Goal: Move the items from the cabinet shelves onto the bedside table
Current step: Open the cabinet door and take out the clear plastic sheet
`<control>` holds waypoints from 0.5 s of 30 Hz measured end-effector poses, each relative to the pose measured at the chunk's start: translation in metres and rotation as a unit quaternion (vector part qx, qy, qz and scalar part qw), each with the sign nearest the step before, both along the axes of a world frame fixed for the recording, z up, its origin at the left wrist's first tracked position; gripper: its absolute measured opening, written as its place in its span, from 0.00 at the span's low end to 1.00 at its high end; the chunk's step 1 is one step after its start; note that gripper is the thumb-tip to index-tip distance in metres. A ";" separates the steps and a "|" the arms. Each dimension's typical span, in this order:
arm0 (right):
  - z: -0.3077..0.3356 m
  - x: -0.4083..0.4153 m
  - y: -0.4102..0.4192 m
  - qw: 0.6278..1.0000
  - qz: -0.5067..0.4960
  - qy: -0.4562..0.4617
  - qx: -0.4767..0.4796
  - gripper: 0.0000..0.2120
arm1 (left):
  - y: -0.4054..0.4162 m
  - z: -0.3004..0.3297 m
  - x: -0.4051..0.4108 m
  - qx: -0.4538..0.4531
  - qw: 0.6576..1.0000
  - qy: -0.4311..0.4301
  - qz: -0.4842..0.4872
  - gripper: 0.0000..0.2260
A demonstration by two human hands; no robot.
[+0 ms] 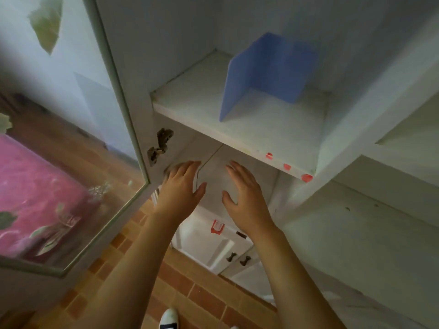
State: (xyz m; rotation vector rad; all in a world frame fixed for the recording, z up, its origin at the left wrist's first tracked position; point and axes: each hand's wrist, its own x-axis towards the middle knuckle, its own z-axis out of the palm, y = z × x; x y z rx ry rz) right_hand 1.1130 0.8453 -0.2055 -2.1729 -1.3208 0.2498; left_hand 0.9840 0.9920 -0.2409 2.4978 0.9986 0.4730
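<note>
A white cabinet stands open in front of me. On its upper shelf (199, 100) stands a blue folded divider (263, 74), upright with an L-shaped bend. Both my hands reach into the compartment below that shelf. My left hand (181, 186) and my right hand (244, 193) are open, palms facing each other, fingers spread, a short gap between them. Neither hand holds anything. The space between them shows only the pale back panel of the cabinet. The bedside table is out of sight.
The glass cabinet door (71, 138) hangs open at the left, with a hinge (160, 146) on the frame. A pink bed cover (35, 198) shows through the glass. Lower cabinet doors with dark handles (237, 257) sit below. More white shelves (392, 186) lie to the right. Brick-pattern floor underfoot.
</note>
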 end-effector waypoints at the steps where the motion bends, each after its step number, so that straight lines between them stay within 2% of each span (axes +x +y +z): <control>1: -0.002 -0.002 0.000 1.000 -0.008 0.003 -0.002 0.30 | 0.004 -0.004 0.003 -0.009 1.000 0.003 -0.001 0.28; 7: -0.010 -0.011 -0.009 0.998 -0.056 0.027 -0.024 0.30 | 0.015 -0.022 0.020 -0.052 0.998 -0.006 -0.024 0.23; 15: -0.011 -0.006 -0.011 0.997 -0.075 0.013 -0.027 0.30 | 0.017 -0.034 0.022 -0.021 0.998 -0.059 -0.019 0.18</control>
